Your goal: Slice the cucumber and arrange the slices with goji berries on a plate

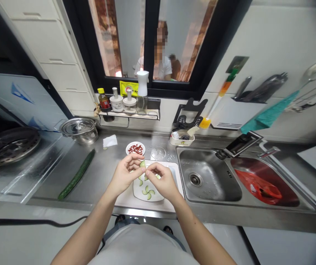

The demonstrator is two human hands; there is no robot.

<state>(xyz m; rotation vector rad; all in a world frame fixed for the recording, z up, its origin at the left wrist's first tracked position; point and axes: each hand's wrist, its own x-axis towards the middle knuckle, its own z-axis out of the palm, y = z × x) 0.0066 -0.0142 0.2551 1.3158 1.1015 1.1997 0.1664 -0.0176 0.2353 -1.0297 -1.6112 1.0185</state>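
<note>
Above a white plate (138,195), my left hand (126,173) pinches a thin pale-green cucumber slice (142,163) between thumb and fingers. My right hand (163,179) meets it there, its thumb and forefinger closed at the slice's edge. Curved cucumber pieces (148,192) lie on the plate in a pinwheel, with more pieces partly hidden behind my hands. The plate rests on a white cutting board (178,180). Just beyond my hands stands a small white bowl (127,150) of red bits, whose kind I cannot make out. A whole cucumber (76,175) lies on the counter to the left.
To the right is a double sink (210,176) with a red plastic bag (258,187) in its far basin. A lidded steel pot (80,130) and a folded white paper (110,141) stand back left. Behind, a wall shelf (146,115) carries bottles and jars. A person shows in the window.
</note>
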